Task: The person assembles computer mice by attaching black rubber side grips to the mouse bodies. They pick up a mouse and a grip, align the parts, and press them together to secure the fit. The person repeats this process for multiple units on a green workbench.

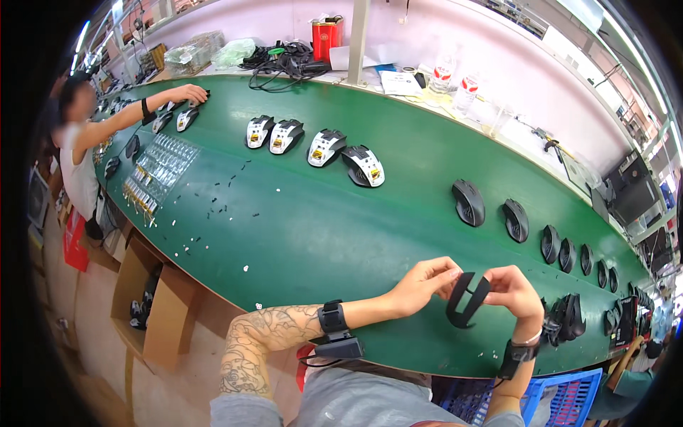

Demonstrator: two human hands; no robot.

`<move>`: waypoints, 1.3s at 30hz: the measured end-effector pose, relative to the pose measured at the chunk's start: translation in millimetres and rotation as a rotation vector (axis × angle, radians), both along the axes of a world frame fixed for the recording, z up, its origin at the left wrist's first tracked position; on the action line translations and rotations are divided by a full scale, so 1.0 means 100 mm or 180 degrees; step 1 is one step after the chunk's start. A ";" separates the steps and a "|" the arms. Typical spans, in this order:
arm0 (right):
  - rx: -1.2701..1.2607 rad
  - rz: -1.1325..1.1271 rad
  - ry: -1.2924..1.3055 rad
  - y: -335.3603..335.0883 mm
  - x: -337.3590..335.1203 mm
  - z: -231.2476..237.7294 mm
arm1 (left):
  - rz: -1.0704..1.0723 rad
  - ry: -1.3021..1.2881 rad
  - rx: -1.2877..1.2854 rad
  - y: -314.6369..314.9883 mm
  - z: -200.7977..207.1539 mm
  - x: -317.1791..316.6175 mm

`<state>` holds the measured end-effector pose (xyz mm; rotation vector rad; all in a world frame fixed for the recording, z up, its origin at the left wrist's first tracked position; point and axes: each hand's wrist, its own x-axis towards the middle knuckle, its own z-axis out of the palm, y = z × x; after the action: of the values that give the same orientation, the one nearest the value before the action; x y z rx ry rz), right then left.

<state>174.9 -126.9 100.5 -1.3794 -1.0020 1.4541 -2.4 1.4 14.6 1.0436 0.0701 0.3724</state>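
Above the near edge of the green work table, I hold a black mouse top cover (461, 319) with two long prongs and a slot between them. My left hand (430, 282) pinches the tip of one prong from the left. On the other side my right hand (514, 292) grips the cover's right edge with bent fingers. The cover is tilted, its rounded end toward me. Just right of my right wrist lies a pile of black mouse shell parts (569, 318). Beyond my hands sit black mice (468, 202) in a spaced row curving off to the right.
Several half-built mice with white insides (327, 147) stand mid-table. Left are a clear bag sheet of small parts (165, 167) and scattered black bits. A co-worker's arm (117, 122) reaches over the far left. Below are a cardboard box (168, 313) and a blue crate (578, 396).
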 end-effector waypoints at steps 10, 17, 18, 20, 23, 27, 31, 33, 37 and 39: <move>0.0471 -0.1284 0.0587 0.25 -0.11 -0.39 | 0.0752 0.0512 -0.0449 0.16 0.14 -0.05; 0.1609 -0.1323 -0.2851 0.36 -0.65 -0.39 | 0.1709 0.0417 -0.0271 0.15 0.11 -0.08; 0.1586 -0.1386 -0.2686 0.37 -0.70 -0.41 | 0.1728 0.0368 -0.0229 0.14 0.10 -0.08; 0.1770 -0.1536 -0.2956 0.38 -0.72 -0.42 | 0.1704 0.0319 -0.0215 0.13 0.12 -0.09; 0.1911 -0.1639 -0.3234 0.38 -0.79 -0.36 | 0.1632 0.0347 -0.0211 0.11 0.20 -0.10; 0.2035 -0.1701 -0.3180 0.35 -0.77 -0.40 | 0.1445 0.0436 -0.0323 0.10 0.19 -0.09; 0.2443 -0.1467 -0.3149 0.33 -0.77 -0.35 | 0.0957 0.0675 -0.0582 0.25 0.21 -0.10; 0.2430 -0.1844 -0.3098 0.37 -0.75 -0.37 | 0.0562 0.0827 -0.0370 0.43 0.25 -0.12; 0.2690 -0.2059 -0.3484 0.31 -0.57 -0.38 | 0.1309 0.1323 0.2219 1.21 0.29 0.02; 0.2775 -0.2094 -0.3674 0.23 -0.44 -0.47 | 0.3003 0.1894 0.4531 1.64 0.30 0.10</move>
<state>131.0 -103.5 53.6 -1.5563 -1.3936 -0.3992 7.5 165.3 44.6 2.4996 0.9664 1.0131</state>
